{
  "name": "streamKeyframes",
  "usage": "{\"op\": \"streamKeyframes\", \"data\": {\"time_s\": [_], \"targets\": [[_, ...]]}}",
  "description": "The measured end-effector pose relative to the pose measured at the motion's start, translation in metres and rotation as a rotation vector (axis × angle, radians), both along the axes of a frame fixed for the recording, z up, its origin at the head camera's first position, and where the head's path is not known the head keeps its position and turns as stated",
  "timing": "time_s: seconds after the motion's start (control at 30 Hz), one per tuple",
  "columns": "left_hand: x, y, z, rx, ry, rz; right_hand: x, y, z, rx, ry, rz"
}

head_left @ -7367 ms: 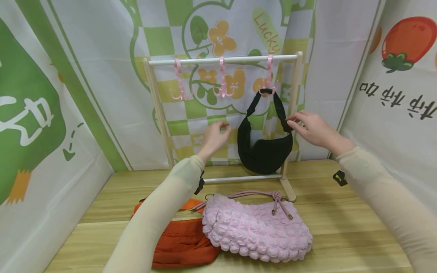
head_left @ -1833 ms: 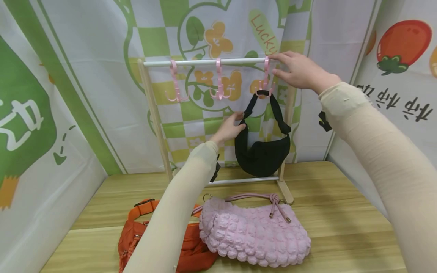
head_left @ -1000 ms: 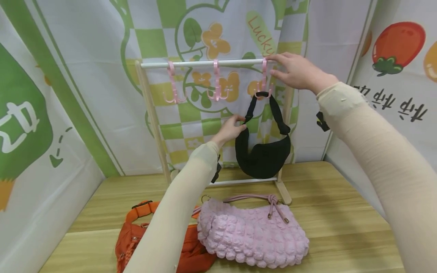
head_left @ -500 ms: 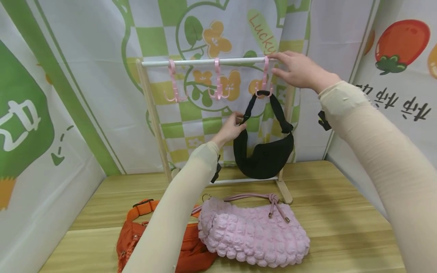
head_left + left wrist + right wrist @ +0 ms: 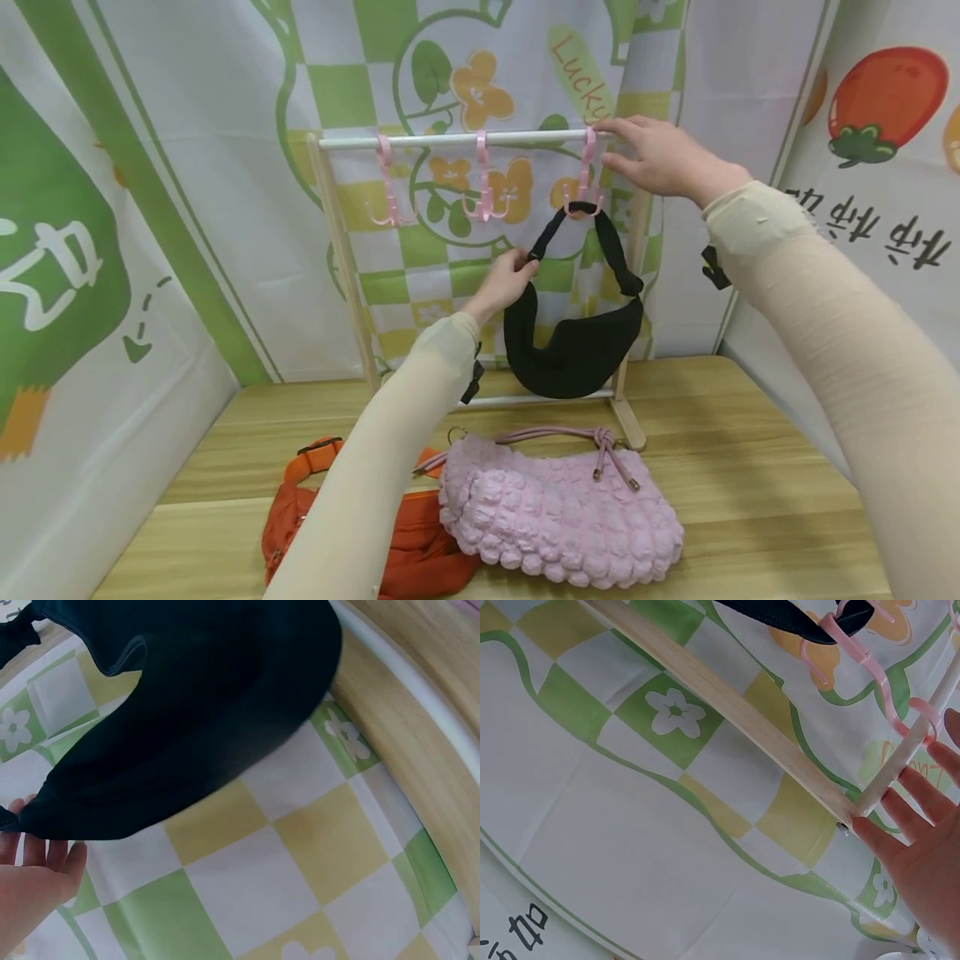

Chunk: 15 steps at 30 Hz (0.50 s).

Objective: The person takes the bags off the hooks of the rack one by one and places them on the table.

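A black crescent-shaped bag hangs by its strap from the rightmost pink hook on the rack's top rail. My left hand pinches the strap where it meets the bag's left end; the left wrist view shows those fingers at the narrow end of the bag. Up at the rail, my right hand touches the top of that hook with its fingertips, thumb held apart. Fairly straight fingers lie against the white rail in the right wrist view.
Two more pink hooks hang on the rack to the left. On the wooden table, a pink puffy bag lies in front, overlapping an orange-red bag partly behind my left forearm. Patterned cloth covers the back and sides.
My right hand has risen from the strap's right side to the hook and stayed there. My left hand has taken hold of the strap and now draws the black bag slightly left.
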<state>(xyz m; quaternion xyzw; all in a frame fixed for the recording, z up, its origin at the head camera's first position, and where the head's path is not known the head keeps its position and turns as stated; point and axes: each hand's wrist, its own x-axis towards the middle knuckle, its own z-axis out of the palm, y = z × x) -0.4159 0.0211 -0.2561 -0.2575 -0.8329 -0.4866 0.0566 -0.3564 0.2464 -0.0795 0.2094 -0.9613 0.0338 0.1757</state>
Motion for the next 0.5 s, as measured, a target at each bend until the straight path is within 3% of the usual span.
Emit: {"op": "streamKeyframes", "data": {"time_s": [0.5], "targets": [[0.004,-0.006,0.012,0.226,-0.018,0.014,-0.001,0.001,0.0,0.002,-0.001,0.015]]}}
